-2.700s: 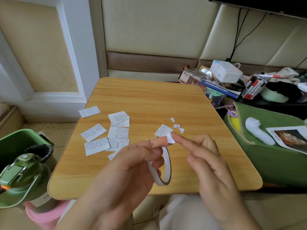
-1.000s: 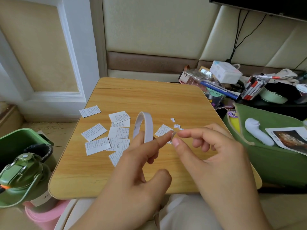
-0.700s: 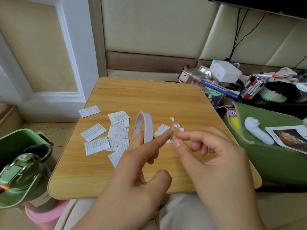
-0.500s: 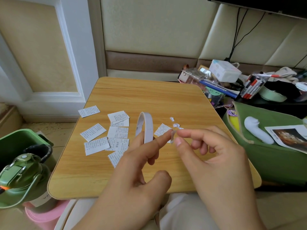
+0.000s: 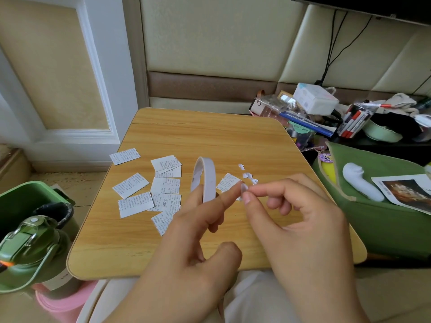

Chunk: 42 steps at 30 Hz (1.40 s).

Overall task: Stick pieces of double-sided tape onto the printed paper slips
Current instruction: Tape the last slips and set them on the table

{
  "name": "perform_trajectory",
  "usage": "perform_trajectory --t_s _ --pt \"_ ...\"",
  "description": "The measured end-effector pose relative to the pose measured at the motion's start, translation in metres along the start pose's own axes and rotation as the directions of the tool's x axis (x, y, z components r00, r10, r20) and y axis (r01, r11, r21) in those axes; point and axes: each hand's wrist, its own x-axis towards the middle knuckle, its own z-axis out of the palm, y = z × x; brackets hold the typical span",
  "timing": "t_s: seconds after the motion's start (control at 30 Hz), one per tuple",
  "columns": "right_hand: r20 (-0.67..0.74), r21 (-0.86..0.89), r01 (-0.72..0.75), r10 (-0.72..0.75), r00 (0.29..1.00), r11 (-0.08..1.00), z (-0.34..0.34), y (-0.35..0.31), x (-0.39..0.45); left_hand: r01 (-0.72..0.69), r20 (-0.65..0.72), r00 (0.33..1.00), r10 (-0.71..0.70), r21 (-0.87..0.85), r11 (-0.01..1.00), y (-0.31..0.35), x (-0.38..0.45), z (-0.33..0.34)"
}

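Above the near half of the light wooden tabletop [image 5: 210,136], both hands sit almost exactly as they did half a second ago; the one shift I can see is the thin white roll of double-sided tape [image 5: 205,178], which has stayed looped over the left hand's fingers since swinging up from below the hand nearly three seconds back. The left hand [image 5: 186,259] has its forefinger stretched out, thumb apart, holding nothing by grip. The right hand [image 5: 300,231] pinches a tiny clear piece of tape [image 5: 243,189] between thumb and forefinger, right at the left forefinger's tip. Just beyond that pinch lies one small printed paper slip [image 5: 227,182], with little white backing scraps [image 5: 247,175] beside it. The other printed slips [image 5: 149,187] are scattered toward the tabletop's left edge. Off the right edge, an open green fabric bag [image 5: 384,217] carries a white plastic device [image 5: 360,183] and a printed photo [image 5: 408,192]. Off the left edge stand a green bin [image 5: 21,197] and a green lidded bottle [image 5: 30,248].
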Motion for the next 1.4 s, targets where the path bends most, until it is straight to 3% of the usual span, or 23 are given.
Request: perform_trajectory --t_s 0.3,0.67,0.73,0.93,1.07,1.4 --pt "-0.020 -0.021 0.085 -0.086 0.996 0.996 0.001 0.000 -0.001 -0.003 -0.007 1.000 0.002 -0.065 0.998 0.003 0.000 -0.001" --pt "-0.085 0.111 0.008 0.002 0.996 0.994 -0.003 -0.002 -0.006 0.077 0.027 0.997 -0.072 -0.336 0.939 0.011 0.002 -0.003" --pt "-0.072 0.071 0.038 -0.033 0.997 0.997 -0.006 -0.003 -0.004 0.095 0.022 0.995 -0.094 -0.346 0.934 0.010 0.002 -0.004" --pt "0.010 -0.064 0.066 -0.065 0.998 0.996 -0.005 -0.004 0.000 0.080 0.011 0.997 -0.079 -0.178 0.981 0.013 0.001 -0.003" --pt "0.034 -0.030 0.027 -0.026 0.999 0.999 -0.006 -0.004 0.001 0.012 -0.002 1.000 -0.012 -0.005 1.000 0.013 0.000 -0.003" --pt "0.111 0.081 -0.061 0.051 0.992 0.995 -0.012 -0.004 0.008 -0.032 0.011 0.999 0.031 0.076 0.997 0.011 -0.001 -0.003"
